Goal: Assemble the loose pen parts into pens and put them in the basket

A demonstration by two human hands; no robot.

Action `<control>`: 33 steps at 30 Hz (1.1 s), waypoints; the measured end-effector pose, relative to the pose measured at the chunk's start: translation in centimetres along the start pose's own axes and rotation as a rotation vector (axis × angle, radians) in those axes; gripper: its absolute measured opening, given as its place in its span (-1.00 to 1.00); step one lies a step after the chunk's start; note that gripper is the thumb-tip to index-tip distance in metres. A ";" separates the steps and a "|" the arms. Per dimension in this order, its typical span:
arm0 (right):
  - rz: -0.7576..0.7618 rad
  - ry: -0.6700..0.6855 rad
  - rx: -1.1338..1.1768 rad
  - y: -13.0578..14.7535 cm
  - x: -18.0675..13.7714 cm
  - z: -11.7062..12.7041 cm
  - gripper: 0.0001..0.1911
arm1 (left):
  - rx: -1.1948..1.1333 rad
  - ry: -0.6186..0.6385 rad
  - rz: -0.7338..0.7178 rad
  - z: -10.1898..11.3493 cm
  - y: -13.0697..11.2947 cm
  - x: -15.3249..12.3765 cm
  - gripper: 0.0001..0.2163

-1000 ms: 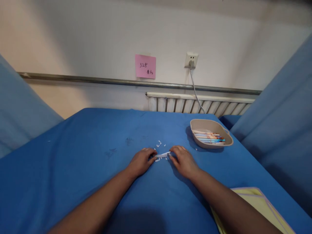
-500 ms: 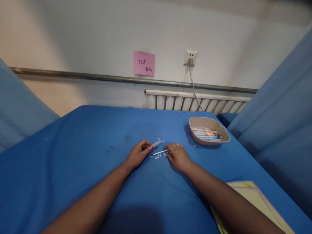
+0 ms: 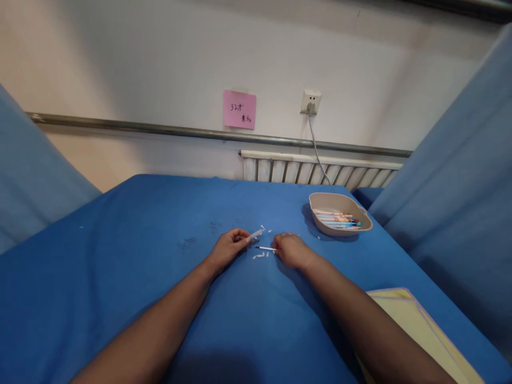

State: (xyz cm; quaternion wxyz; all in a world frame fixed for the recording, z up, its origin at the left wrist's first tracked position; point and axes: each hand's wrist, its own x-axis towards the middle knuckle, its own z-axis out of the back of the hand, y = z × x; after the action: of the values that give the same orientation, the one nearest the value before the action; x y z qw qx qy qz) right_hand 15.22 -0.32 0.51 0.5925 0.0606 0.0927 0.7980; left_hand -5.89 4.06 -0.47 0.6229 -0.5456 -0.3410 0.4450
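Note:
My left hand (image 3: 231,246) is closed around a translucent whitish pen barrel (image 3: 256,233), which points to the right and slightly away from me. Pinched in the fingers of my right hand (image 3: 292,249) is a thin white pen refill (image 3: 265,248); its dark tip faces left, and its other end is hidden by the hand. The barrel and the refill are apart from each other. Several small white pieces (image 3: 261,255) lie scattered on the blue cloth just in front of and between my hands.
A beige basket (image 3: 340,200) with several pens (image 3: 339,220) stands at the right rear of the blue-covered table (image 3: 160,213). Near my right forearm lies a yellow cloth (image 3: 404,314). Blue curtains (image 3: 448,154) hang on both sides; behind are a radiator (image 3: 292,169) and a plugged-in cable (image 3: 316,146).
The right hand's fingers have curled in more, and the refill's dark tip has shifted right, away from the left hand. Some white pieces lie differently. The left hand keeps its hold; the view shifts slightly.

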 end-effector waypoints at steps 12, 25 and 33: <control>-0.164 -0.250 0.295 -2.6 -2.4 -0.3 -0.87 | 0.059 0.032 0.005 0.2 -0.6 -0.3 -0.68; -0.321 -0.571 1.150 -4.1 -2.7 0.4 -0.67 | 0.059 0.053 0.041 -0.6 -1.2 -0.7 -0.71; -0.295 -0.597 1.141 -3.0 -2.6 -0.7 -0.68 | 0.059 0.056 0.026 -0.6 -0.8 -0.7 -0.72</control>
State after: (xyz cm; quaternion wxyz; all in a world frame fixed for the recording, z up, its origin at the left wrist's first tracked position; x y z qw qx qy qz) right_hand 18.64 -2.04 -0.75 0.5709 0.5702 0.3400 0.4831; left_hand -5.43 3.14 0.26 0.6422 -0.5435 -0.3030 0.4477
